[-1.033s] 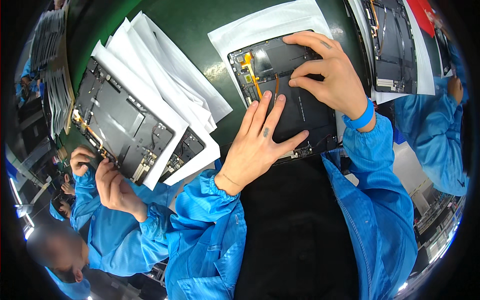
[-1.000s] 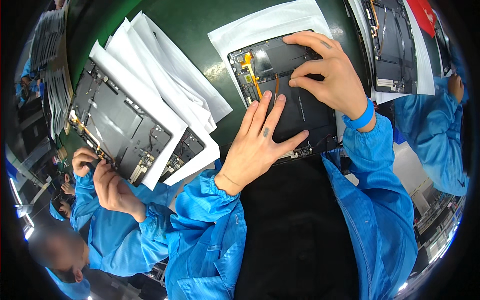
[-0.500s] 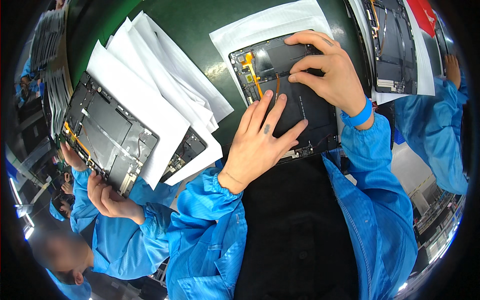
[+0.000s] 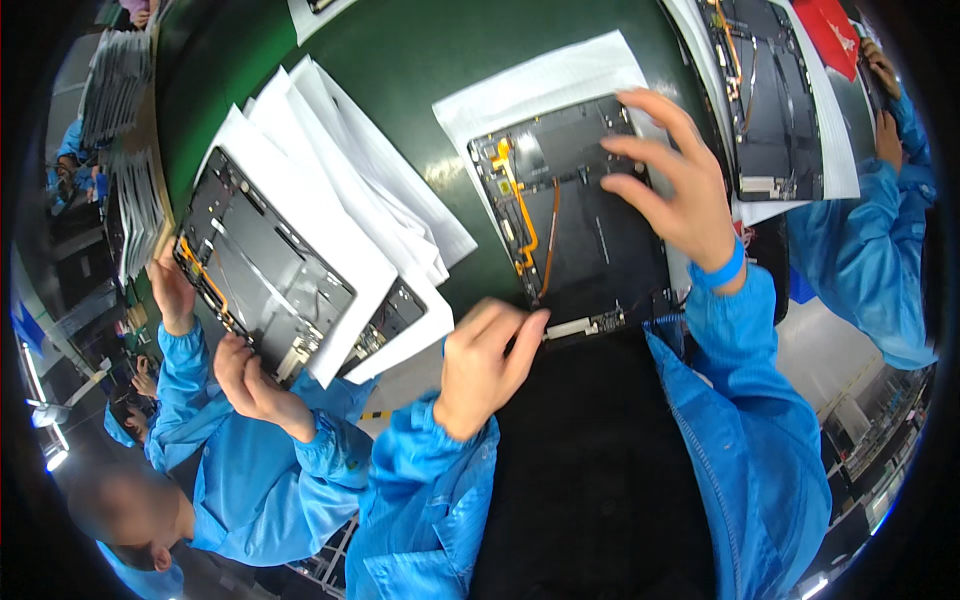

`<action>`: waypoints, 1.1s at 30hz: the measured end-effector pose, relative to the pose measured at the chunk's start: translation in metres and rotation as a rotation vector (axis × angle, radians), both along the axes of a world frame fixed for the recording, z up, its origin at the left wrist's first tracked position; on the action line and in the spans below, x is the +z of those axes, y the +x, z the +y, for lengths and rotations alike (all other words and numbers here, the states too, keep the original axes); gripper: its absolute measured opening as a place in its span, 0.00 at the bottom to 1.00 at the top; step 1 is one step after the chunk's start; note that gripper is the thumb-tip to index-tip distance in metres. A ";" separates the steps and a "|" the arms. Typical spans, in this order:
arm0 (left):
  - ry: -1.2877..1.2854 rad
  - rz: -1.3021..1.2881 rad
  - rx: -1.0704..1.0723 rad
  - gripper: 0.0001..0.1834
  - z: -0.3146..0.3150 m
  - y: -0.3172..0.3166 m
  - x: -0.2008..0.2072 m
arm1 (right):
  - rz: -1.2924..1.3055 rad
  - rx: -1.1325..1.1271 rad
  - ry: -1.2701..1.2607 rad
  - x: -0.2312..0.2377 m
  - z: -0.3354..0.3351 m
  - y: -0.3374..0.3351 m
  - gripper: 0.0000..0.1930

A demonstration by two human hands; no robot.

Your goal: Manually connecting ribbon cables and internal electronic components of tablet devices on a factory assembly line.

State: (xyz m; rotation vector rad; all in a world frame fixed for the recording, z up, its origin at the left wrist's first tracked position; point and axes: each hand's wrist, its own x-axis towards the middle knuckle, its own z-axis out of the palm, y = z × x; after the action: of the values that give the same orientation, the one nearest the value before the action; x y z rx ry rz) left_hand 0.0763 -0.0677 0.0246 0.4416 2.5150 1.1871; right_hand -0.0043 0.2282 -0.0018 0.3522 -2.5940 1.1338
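In front of me an opened tablet housing [image 4: 590, 225], black inside with orange flex cables [image 4: 525, 215] down its left part, lies on a white sheet [image 4: 545, 85]. My right hand [image 4: 680, 185], with a blue wristband [image 4: 718, 265], is over the housing's upper right part. Its thumb and fingers are spread, with nothing visible between them. At the lower left corner my left hand [image 4: 485, 360] has its fingers curled and its thumb close to the housing's edge. Whether it grips that edge or something small is hidden.
A co-worker at left holds another open tablet housing [image 4: 265, 265] beside stacked white sheets [image 4: 350, 170]. At right, one more housing [image 4: 770, 100] lies on white paper near a red piece [image 4: 830, 38]. Another person's blue sleeve [image 4: 865, 260] is beyond. Green tabletop [image 4: 420, 75] extends behind.
My left hand has slid from flat on the housing down to its lower left corner and curled. My right hand's fingers have spread apart. The co-worker's housing has shifted right in view.
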 end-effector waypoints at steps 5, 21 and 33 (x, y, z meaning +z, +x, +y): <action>0.307 -0.485 0.205 0.30 -0.004 0.035 -0.049 | -0.199 -0.143 -0.150 -0.003 0.012 0.041 0.18; 0.606 -0.274 0.245 0.41 -0.006 -0.008 0.073 | 0.126 -0.339 -0.259 0.024 0.074 0.092 0.09; -0.040 0.305 0.920 0.27 -0.207 -0.042 0.055 | -0.275 -0.384 -0.017 0.035 0.126 0.102 0.22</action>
State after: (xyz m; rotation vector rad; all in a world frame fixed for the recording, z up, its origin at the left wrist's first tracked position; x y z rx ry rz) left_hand 0.0344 -0.2746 0.0796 -0.6876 3.1019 1.4106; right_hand 0.0978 0.3538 0.0335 -0.3171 -2.7138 1.1250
